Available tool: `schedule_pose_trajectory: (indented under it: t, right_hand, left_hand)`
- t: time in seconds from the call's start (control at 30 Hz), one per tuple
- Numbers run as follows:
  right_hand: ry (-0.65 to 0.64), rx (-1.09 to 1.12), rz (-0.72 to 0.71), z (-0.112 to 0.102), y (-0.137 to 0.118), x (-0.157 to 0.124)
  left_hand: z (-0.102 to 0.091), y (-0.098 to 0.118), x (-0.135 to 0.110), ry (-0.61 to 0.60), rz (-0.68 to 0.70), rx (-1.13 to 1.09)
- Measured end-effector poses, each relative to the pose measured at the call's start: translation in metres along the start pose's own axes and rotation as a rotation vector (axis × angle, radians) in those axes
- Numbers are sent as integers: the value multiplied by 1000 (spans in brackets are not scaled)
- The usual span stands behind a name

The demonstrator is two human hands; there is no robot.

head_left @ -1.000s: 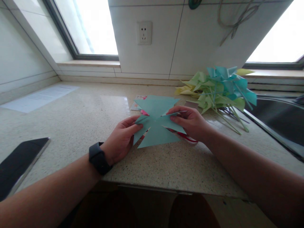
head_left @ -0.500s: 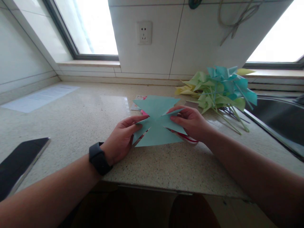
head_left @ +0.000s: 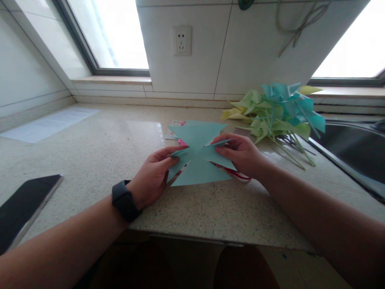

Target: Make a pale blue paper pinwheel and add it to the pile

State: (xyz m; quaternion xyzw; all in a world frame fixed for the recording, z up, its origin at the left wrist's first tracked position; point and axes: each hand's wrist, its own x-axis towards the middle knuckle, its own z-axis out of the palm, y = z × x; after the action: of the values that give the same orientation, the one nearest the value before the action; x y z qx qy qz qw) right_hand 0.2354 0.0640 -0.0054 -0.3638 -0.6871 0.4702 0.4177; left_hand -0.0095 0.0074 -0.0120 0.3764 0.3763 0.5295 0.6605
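Between my hands is a light blue-green paper square [head_left: 198, 154] with slits cut from its corners toward the middle. My left hand [head_left: 155, 172] pinches its left flap between thumb and fingers. On the other side, my right hand [head_left: 240, 154] grips the right flap, whose upper corner is bent up. Under the paper's lower right edge shows part of a red-handled tool [head_left: 239, 175], mostly hidden. Behind its upper left edge peek a printed packet [head_left: 172, 132] and a bit of pink.
Paper pinwheels [head_left: 282, 108] in blue, green and yellow lie at the back right, beside a dark sink [head_left: 355, 148]. A dark tablet or phone [head_left: 27, 204] rests at the left; a printed sheet [head_left: 51, 122] lies farther back. The counter's front edge [head_left: 195, 237] is near me.
Both hands keep their hold on the paper and have barely moved. The left flap's upper corner now stands up a little more beside my left fingers.
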Motion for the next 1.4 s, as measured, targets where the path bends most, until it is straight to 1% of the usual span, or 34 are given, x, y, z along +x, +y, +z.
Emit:
schedule_pose_trajectory:
  t: [0.17,0.23,0.3,0.47,0.53,0.6,0.67,0.8,0.9,0.97,1.0,1.07,1.13,1.17,1.2,1.27,1.4]
  right_hand:
    - [-19,80,1,0,2,0]
    - [-6,85,-8,-4,4,2]
    - [27,73,-17,-10,5,4]
    - [63,-75,-31,-28,6,10]
    - [57,-168,-35,-32,6,11]
    - [44,-284,-44,-34,7,11]
    - [6,-406,-57,-36,7,9]
    - [-102,-580,-72,-37,8,8]
    - [-124,-660,-67,-39,9,8]
    - [-124,-702,-65,-40,9,9]
    - [-123,-724,-67,-41,8,9]
    - [-122,-766,-75,-41,6,9]
    - [-126,-809,-86,-40,4,9]
    - [-130,-830,-93,-40,3,9]
    - [-135,-852,-100,-39,2,8]
    - [-143,-896,-112,-38,0,7]
    - [-128,-975,-124,-36,-3,1]
  left_hand:
    - [2,0,1,1,9,19]
    - [2,2,1,-6,16,45]
    - [0,6,2,-38,20,99]
    - [-7,25,3,-158,-48,389]
    - [-10,30,3,-176,-30,580]
    - [-14,30,3,-145,78,835]
    - [-19,28,4,-96,227,1038]
    - [-24,22,4,-81,444,1219]
    - [-18,25,0,-70,630,1489]
    - [-10,29,-6,-81,720,1628]
    - [-6,32,-10,-123,742,1662]
    - [3,37,-19,-286,731,1692]
    - [11,41,-29,-498,631,1698]
    - [13,43,-33,-568,601,1708]
    - [15,44,-38,-610,582,1723]
    - [16,43,-46,-639,576,1761]
    - [12,37,-57,-620,550,1869]
